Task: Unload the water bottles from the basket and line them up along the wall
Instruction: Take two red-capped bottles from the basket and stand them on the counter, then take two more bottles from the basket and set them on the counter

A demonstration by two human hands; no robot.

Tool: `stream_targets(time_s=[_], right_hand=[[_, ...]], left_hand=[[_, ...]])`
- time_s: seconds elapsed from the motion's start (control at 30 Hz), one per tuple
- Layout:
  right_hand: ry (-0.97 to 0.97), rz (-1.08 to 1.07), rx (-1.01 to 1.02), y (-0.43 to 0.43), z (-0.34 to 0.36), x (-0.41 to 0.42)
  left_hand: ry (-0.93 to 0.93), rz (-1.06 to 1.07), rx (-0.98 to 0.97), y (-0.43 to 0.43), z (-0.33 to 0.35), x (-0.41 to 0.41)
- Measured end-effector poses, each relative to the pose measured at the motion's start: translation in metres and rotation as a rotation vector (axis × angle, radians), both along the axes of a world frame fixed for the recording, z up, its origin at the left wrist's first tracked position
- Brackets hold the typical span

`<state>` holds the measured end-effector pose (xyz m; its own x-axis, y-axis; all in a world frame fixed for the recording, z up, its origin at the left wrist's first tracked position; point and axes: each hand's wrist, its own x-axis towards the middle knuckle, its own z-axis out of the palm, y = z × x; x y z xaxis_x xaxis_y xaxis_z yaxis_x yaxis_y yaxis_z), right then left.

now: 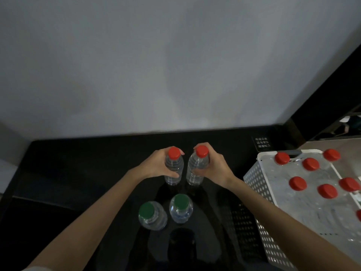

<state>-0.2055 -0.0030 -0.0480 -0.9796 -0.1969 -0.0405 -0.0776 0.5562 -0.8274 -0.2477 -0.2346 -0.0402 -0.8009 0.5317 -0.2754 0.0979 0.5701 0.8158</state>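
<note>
My left hand [156, 165] grips a clear water bottle with a red cap [173, 153], and my right hand [212, 163] grips a second red-capped bottle [201, 151] right beside it. Both bottles are over the black countertop [78, 163], short of the grey wall [175, 65]. Two green-capped bottles [146, 210] [181, 201] stand upright nearer to me. The white perforated basket [259, 178] at the right holds several more red-capped bottles [310, 164].
A small black sign with white text [262, 142] sits at the back right by the wall. A dark vertical panel [332, 90] closes the right corner. The glossy counter reflects the bottles and basket.
</note>
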Motion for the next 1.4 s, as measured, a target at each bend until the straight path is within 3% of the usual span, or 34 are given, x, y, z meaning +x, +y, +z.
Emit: stream_targets(time_s=[0.37, 0.57, 0.77, 1.0, 1.23, 1.4], right_hand=[[0.130, 0.058, 0.150, 0.011, 0.047, 0.019], [0.343, -0.040, 0.198, 0.027, 0.103, 0.063], [0.390, -0.217, 0.217, 0.072, 0.129, 0.116], [0.389, -0.463, 0.153, 0.140, 0.114, 0.164], [0.292, -0.561, 0.233, 0.198, 0.068, 0.172], [0.192, -0.507, 0.166, 0.215, 0.038, 0.164]], left_hand=[[0.119, 0.178, 0.038, 0.003, 0.049, 0.018], [0.332, 0.211, 0.139, 0.023, 0.109, 0.047], [0.356, 0.139, 0.244, 0.086, 0.140, 0.087], [0.325, 0.008, 0.227, 0.179, 0.111, 0.114], [0.270, -0.098, 0.160, 0.249, 0.061, 0.125], [0.264, -0.085, 0.134, 0.276, 0.029, 0.126]])
